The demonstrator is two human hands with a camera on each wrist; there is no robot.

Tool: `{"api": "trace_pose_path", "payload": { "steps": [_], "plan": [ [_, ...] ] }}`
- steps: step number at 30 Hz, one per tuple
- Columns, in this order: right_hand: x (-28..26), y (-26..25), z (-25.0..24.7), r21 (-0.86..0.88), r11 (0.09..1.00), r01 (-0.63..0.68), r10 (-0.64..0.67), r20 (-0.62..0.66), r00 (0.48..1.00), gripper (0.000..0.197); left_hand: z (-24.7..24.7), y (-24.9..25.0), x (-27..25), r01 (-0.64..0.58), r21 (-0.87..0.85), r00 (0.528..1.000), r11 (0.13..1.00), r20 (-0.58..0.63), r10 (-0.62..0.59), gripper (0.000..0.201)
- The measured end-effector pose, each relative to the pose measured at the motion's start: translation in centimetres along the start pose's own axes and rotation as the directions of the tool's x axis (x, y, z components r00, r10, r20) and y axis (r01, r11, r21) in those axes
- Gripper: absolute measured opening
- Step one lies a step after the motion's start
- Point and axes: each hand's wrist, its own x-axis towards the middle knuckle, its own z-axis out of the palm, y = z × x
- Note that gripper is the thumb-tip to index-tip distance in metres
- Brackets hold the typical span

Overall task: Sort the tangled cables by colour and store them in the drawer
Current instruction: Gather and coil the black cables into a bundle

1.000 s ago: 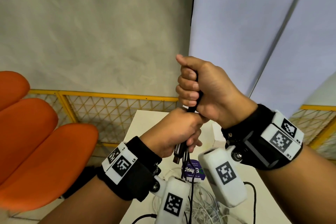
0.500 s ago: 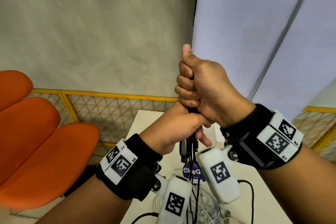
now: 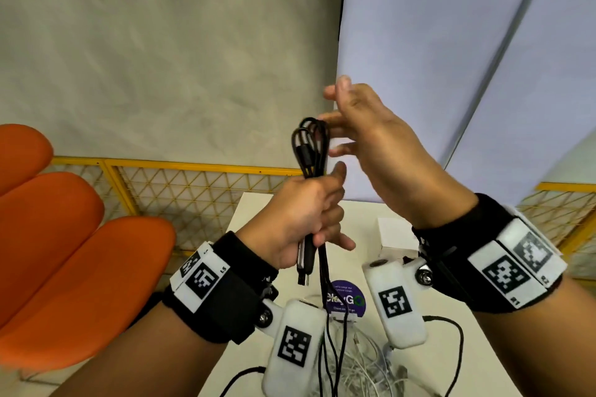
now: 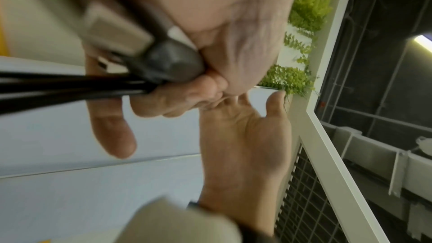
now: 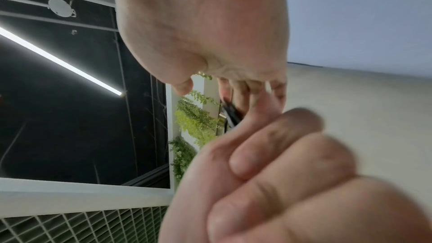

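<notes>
Black cable (image 3: 312, 151), doubled into upright loops with a USB plug dangling below, gripped in the fist of the left hand (image 3: 300, 219) above the white table (image 3: 254, 213), right hand (image 3: 364, 138) just beside the loops, fingers spread.

Even daylight-bright around me, my right hand (image 3: 364, 142) smears with motion, and both wrist views blur close to my fingers (image 5: 275, 154).
</notes>
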Motion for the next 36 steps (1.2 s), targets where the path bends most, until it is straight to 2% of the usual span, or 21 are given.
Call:
{"api": "trace_pose_path", "payload": {
  "steps": [3,6,9,11,13,17,21,25,31,36],
  "plan": [
    [-1.0,2.1,-0.4,-0.038,0.995,-0.095,0.090,-0.100,0.991,0.040,-1.3,0.3,0.3,0.002,-0.098,1.000,0.995,0.003,-0.002,0.060],
    [-2.7,5.5,0.4,-0.060,0.972,-0.228,0.223,-0.084,0.971,0.046,-2.4,0.3,0.6,-0.018,-0.104,1.000,0.994,-0.024,0.015,0.062],
    [-4.7,8.6,1.5,-0.044,0.939,-0.342,0.345,0.071,0.936,0.068,-3.1,0.2,0.9,-0.023,-0.088,0.997,0.996,-0.079,0.016,0.063],
    [-6.1,9.3,2.2,-0.014,0.924,-0.381,0.372,0.250,0.894,0.067,-3.5,0.1,1.0,-0.026,-0.076,0.992,0.997,-0.128,0.016,0.063],
    [-7.1,9.4,2.4,0.042,0.911,-0.409,0.367,0.364,0.856,0.065,-3.9,0.2,1.1,-0.027,-0.036,0.986,0.999,-0.164,0.020,0.062],
    [-7.8,9.7,2.0,0.119,0.916,-0.383,0.313,0.386,0.868,0.050,-4.5,0.6,0.8,0.046,0.037,0.987,0.998,-0.155,-0.040,0.056],
    [-8.0,9.1,0.7,-0.070,0.945,-0.319,0.321,0.374,0.870,0.054,-4.6,0.4,0.1,0.140,0.059,0.988,0.988,-0.079,-0.135,0.051],
    [-8.1,8.2,-0.6,-0.272,0.934,-0.230,0.326,0.392,0.860,0.060,-4.8,0.0,-0.2,0.185,0.166,0.983,0.969,-0.037,-0.181,0.053],
    [-7.9,7.0,-1.8,-0.407,0.902,-0.146,0.338,0.454,0.824,0.060,-4.6,-0.6,-1.0,0.224,0.345,0.974,0.911,-0.039,-0.225,0.056],
    [-7.5,5.7,-3.1,-0.477,0.871,-0.117,0.371,0.483,0.793,0.057,-4.2,-0.8,-2.0,0.176,0.574,0.982,0.800,-0.046,-0.183,0.055]
  ]
}}
